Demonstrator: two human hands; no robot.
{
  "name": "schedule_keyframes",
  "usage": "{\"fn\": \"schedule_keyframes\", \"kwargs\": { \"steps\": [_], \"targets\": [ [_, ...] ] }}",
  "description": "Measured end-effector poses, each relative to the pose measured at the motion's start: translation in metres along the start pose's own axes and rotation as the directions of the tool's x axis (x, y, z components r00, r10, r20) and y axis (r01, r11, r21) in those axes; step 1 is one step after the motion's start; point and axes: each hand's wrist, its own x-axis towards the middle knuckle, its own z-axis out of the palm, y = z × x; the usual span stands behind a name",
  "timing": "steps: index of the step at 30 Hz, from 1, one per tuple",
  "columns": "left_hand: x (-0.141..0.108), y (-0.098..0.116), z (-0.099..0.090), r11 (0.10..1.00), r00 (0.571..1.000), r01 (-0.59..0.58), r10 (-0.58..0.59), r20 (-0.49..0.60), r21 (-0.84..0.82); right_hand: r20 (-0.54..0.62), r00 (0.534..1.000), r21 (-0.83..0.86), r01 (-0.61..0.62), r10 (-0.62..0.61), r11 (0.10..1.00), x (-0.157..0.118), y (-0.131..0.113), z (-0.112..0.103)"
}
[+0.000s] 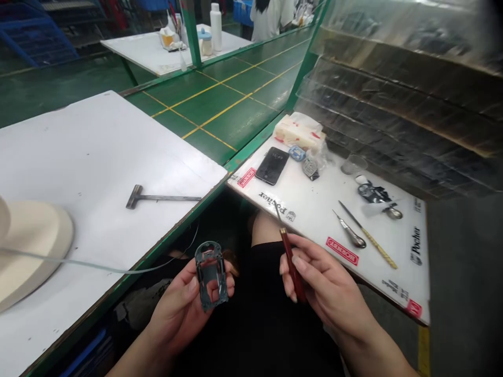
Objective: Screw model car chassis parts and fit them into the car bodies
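The left hand (176,314) holds a dark metal frame (212,248) up over the lap, its fingers curled around the outside of the open shape; from this angle, what the frame belongs to is hard to say. The right hand (328,280) is just beside it, its fingers pressed together on a red-handled pick (293,267), whose thin metal tip points up and away from the frame. Ahead lies a white printed board (385,293), bearing a black smartphone (272,165), a steel scraper (351,238) and a gold-handled file (375,246). A metal T-shaped hammer (157,198) rests on the white table (98,157) to the left.
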Motion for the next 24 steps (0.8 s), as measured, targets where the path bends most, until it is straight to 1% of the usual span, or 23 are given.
{"fn": "schedule_keyframes", "kwargs": {
  "steps": [1,2,4,6,8,10,11,13,16,18,20,22,24],
  "targets": [
    [0.001,0.000,0.003,1.000,1.000,-0.009,0.009,0.011,-0.003,0.074,0.996,0.082,-0.051,0.045,0.995,-0.003,0.002,0.007],
    [0.002,0.000,0.005,1.000,1.000,-0.016,0.017,0.025,-0.006,0.125,0.989,0.127,-0.089,0.073,0.988,-0.005,0.003,0.013],
    [0.004,-0.001,0.008,1.000,0.999,-0.021,0.021,0.043,-0.008,0.172,0.979,0.136,-0.130,0.106,0.982,-0.009,0.007,0.019],
    [0.004,-0.003,0.009,1.000,0.999,-0.030,0.029,0.044,0.004,0.148,0.978,0.055,-0.154,0.145,0.986,-0.011,0.011,0.022],
    [0.004,-0.004,0.009,0.999,0.999,-0.042,0.041,0.031,0.015,0.063,0.984,-0.092,-0.158,0.164,0.983,-0.012,0.012,0.022],
    [0.002,-0.004,0.010,0.999,0.999,-0.050,0.050,0.013,0.021,-0.002,0.989,-0.258,-0.144,0.149,0.955,-0.012,0.010,0.021],
    [0.001,-0.004,0.010,0.998,0.998,-0.055,0.055,0.003,0.023,-0.008,0.991,-0.330,-0.130,0.134,0.935,-0.011,0.008,0.021],
    [-0.002,-0.004,0.011,0.998,0.998,-0.065,0.065,-0.023,0.028,0.023,0.995,-0.455,-0.074,0.095,0.888,-0.008,0.004,0.020],
    [-0.006,-0.004,0.013,0.997,0.996,-0.073,0.074,-0.049,0.029,0.094,0.995,-0.607,0.073,-0.020,0.791,-0.005,-0.003,0.020],
    [-0.008,-0.004,0.013,0.997,0.996,-0.073,0.074,-0.045,0.024,0.146,0.985,-0.663,0.170,-0.096,0.730,-0.006,-0.006,0.020],
    [-0.010,-0.005,0.013,0.996,0.996,-0.084,0.085,-0.030,0.019,0.181,0.978,-0.698,0.202,-0.104,0.687,-0.008,-0.008,0.021],
    [-0.011,-0.006,0.012,0.995,0.995,-0.096,0.096,-0.015,0.017,0.209,0.975,-0.729,0.208,-0.077,0.652,-0.010,-0.009,0.023],
    [-0.013,-0.006,0.013,0.995,0.995,-0.101,0.101,-0.001,0.017,0.250,0.965,-0.738,0.239,-0.073,0.631,-0.011,-0.011,0.026]
  ]
}}
